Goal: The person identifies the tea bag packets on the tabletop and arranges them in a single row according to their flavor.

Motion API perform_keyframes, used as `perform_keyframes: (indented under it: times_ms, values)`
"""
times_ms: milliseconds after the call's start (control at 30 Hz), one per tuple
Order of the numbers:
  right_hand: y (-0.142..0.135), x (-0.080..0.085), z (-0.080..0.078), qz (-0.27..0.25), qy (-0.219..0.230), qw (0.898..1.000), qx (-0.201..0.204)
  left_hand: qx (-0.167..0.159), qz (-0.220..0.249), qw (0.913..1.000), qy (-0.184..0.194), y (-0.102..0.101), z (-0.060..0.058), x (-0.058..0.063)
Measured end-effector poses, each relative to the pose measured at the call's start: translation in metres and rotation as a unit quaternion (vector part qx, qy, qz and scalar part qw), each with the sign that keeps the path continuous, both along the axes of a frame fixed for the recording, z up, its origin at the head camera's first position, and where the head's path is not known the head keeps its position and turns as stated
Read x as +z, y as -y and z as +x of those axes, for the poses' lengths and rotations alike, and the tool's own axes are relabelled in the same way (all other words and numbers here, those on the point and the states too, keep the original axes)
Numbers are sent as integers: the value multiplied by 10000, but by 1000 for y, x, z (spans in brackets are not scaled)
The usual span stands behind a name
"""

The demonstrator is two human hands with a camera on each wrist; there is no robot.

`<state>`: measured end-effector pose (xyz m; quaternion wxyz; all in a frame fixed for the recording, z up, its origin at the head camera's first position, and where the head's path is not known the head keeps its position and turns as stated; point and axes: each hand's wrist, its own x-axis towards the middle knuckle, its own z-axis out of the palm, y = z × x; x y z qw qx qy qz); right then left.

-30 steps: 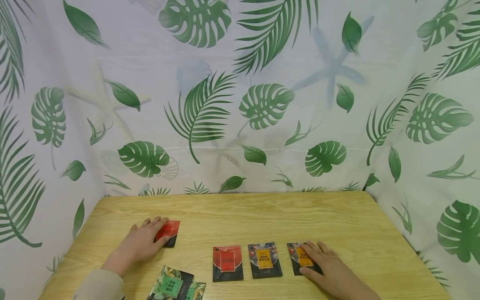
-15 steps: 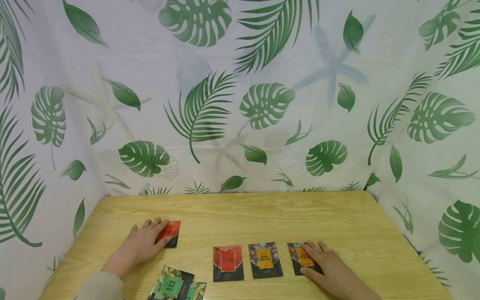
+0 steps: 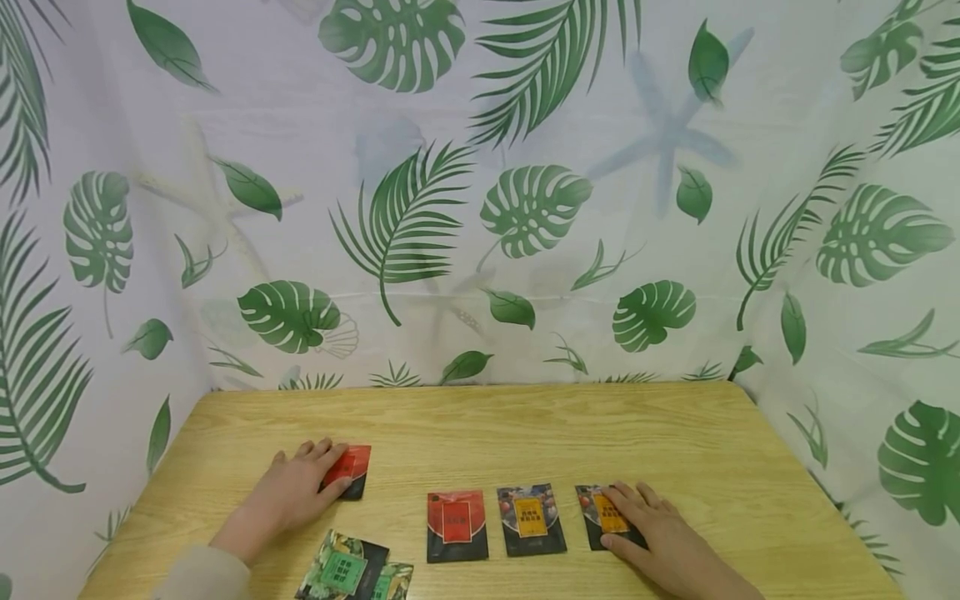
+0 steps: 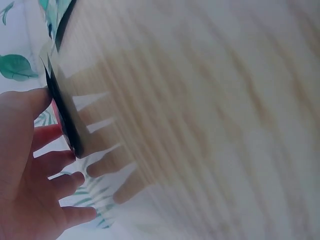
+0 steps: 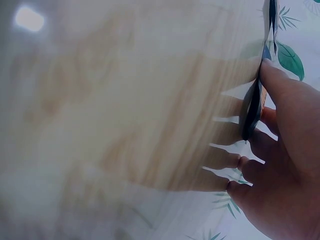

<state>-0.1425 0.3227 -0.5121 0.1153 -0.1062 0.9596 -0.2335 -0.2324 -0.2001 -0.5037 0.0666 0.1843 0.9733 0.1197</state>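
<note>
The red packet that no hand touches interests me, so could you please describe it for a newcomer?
In the head view, look at the wooden table, then just beyond and right of the green packets. The red packet lies flat there, left of a packet with an orange label. Unlike the other red packet, which the left hand touches, its whole front is uncovered.

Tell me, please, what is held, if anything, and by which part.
Nothing is gripped: the left hand rests on the left side of a red-black rectangular packet, the right hand on the right side of an orange-labelled black rectangular packet.
</note>
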Motion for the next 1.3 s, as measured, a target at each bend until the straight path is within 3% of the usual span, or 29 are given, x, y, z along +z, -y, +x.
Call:
perform_keyframes:
  times_ms: [933, 1300]
  values:
    - [1, 0, 0, 52, -10, 10000, -29, -318, -142, 9992, -182, -22, 18, -2]
    - [0, -1, 1, 42, -123, 9999, 2, -326, -105, 9994, -15, -29, 29, -1]
